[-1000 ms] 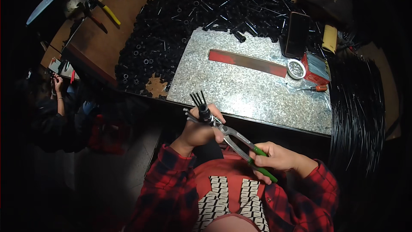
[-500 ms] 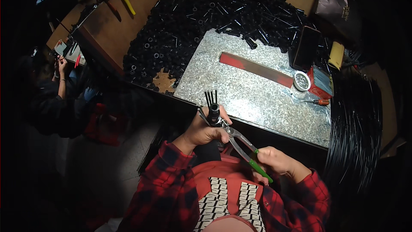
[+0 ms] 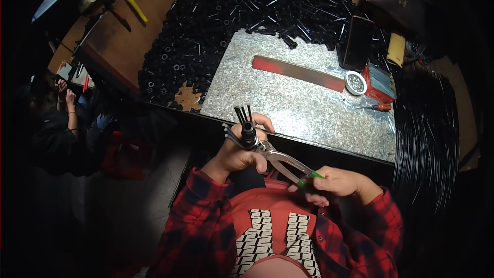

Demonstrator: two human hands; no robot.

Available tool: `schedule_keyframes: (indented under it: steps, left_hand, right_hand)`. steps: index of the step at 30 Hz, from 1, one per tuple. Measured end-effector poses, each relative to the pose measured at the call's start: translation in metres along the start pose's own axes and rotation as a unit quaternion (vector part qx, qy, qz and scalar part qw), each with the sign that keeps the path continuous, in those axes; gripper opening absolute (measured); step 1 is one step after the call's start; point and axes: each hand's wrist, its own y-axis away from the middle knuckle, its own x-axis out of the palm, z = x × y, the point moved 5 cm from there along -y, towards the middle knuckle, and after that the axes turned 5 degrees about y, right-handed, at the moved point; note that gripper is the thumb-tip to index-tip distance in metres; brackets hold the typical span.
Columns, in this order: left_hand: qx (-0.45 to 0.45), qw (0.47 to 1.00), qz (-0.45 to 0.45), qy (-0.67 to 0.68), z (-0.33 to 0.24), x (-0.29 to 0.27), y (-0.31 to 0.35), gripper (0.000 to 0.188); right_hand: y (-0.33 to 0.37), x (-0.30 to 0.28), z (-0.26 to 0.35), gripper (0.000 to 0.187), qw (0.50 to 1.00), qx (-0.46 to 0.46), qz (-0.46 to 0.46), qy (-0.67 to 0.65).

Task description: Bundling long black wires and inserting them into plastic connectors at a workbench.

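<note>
My left hand (image 3: 237, 155) is closed around a short black tubular part (image 3: 249, 135) with an open round end facing up. Several thin black rods (image 3: 242, 114) fan out beside it. My right hand (image 3: 337, 181) grips pliers with green handles (image 3: 288, 163), its fingers round the grips. The jaws of the pliers meet the tubular part just below its upper end, next to my left thumb. A thin bright wire seems to show at the jaws, too small to be sure. My fingers hide part of the lower handle.
Ahead is a speckled board (image 3: 231, 90) bearing a red-brown flat bar (image 3: 298, 73), a white cup (image 3: 355, 83), a red box (image 3: 380, 86) and a screwdriver (image 3: 381, 107). Behind lies a heap of black parts (image 3: 195, 36). Long black rods (image 3: 424, 139) hang at right. Another person's hands (image 3: 68, 95) work at far left.
Both hands and the pliers have shifted slightly left. The pliers lie flatter, and my right fingers now cover more of the lower green handle. The surroundings sit a little further up and left.
</note>
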Motion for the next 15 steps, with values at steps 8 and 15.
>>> schedule_keyframes:
  steps: [8, 15]
  left_hand:
    - [-0.064, 0.997, -0.034, 0.023, 0.011, 0.002, 0.000, 0.043]
    - [0.006, 0.995, -0.062, -0.073, 0.007, 0.003, 0.002, 0.050]
  right_hand:
    - [0.007, -0.007, 0.046, 0.033, 0.864, -0.152, -0.224, 0.425]
    - [-0.002, -0.009, 0.026, 0.033, 0.888, 0.033, -0.236, 0.393]
